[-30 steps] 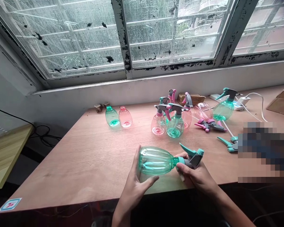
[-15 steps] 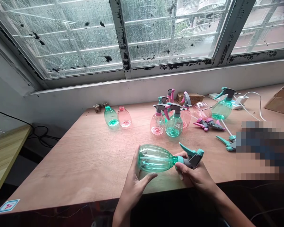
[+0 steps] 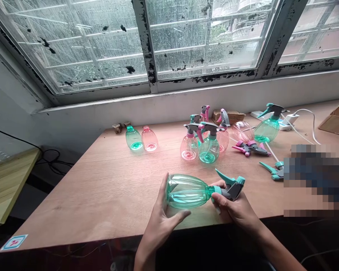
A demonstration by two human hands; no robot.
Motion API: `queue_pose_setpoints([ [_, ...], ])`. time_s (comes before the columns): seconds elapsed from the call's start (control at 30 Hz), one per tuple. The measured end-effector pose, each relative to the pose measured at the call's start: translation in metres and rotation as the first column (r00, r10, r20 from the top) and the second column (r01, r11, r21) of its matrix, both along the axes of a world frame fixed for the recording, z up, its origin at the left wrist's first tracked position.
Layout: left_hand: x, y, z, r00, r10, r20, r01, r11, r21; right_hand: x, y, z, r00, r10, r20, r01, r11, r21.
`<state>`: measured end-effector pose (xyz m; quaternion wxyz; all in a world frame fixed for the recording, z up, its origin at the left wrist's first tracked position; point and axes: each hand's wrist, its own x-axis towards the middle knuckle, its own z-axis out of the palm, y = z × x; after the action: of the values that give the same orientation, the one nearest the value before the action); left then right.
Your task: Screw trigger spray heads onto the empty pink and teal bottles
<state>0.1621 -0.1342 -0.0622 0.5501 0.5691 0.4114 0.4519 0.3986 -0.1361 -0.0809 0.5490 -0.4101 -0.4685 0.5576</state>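
A clear green spray bottle (image 3: 186, 191) lies on its side just above the front of the wooden table (image 3: 101, 188). My left hand (image 3: 161, 220) cups the bottle's round body from below, thumb and fingers wrapped round it. My right hand (image 3: 234, 207) grips the neck, where the teal and grey trigger head (image 3: 231, 185) sits on the bottle. The trigger lever points up and to the left.
Several assembled pink and green spray bottles (image 3: 209, 145) stand mid-table. Two headless bottles (image 3: 141, 139) stand at the back left. Loose trigger heads (image 3: 251, 148) and a white cable (image 3: 302, 124) lie to the right, by a blurred patch. A window sill runs behind.
The bottle and both hands have hardly moved; my grip on the body and the neck stays the same, with only a small shift of the view.
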Motion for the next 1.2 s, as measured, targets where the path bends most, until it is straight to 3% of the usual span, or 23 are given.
queue_pose_setpoints([
  [0.2, -0.0012, 0.002, 0.0008, 0.999, 0.043, -0.022, -0.043, 0.999, 0.009, 0.0008, -0.0011, -0.0025, 1.0, -0.002, 0.025, 0.002, 1.0, -0.021],
  [0.33, -0.0034, -0.0004, 0.0018, 0.998, 0.008, -0.059, -0.005, 0.998, 0.056, 0.0012, 0.0002, -0.001, 0.999, -0.014, 0.035, 0.014, 1.0, 0.0],
  [0.57, 0.0004, 0.0006, 0.0046, 0.999, 0.046, 0.014, -0.045, 0.998, -0.035, -0.0022, -0.0012, 0.0005, 0.999, -0.015, 0.049, 0.017, 0.999, -0.031],
  [0.8, -0.0017, -0.0013, 0.0013, 1.0, 0.009, -0.013, -0.008, 0.999, 0.054, -0.0003, -0.0015, 0.0005, 0.998, -0.015, 0.054, 0.016, 1.0, -0.011],
  [1.0, -0.0006, -0.0006, 0.0007, 0.995, 0.101, 0.011, -0.101, 0.995, 0.016, 0.0001, -0.0017, -0.0018, 0.997, 0.002, 0.083, -0.001, 1.0, -0.01],
  [1.1, -0.002, -0.0016, 0.0053, 0.999, 0.046, -0.016, -0.045, 0.998, 0.054, -0.0003, -0.0015, -0.0017, 0.999, -0.001, 0.054, 0.002, 1.0, -0.014],
  [1.2, -0.0043, -0.0036, 0.0052, 0.996, -0.044, 0.075, 0.04, 0.998, 0.049, -0.0004, -0.0016, -0.0008, 0.999, -0.011, 0.049, 0.012, 1.0, -0.009],
])
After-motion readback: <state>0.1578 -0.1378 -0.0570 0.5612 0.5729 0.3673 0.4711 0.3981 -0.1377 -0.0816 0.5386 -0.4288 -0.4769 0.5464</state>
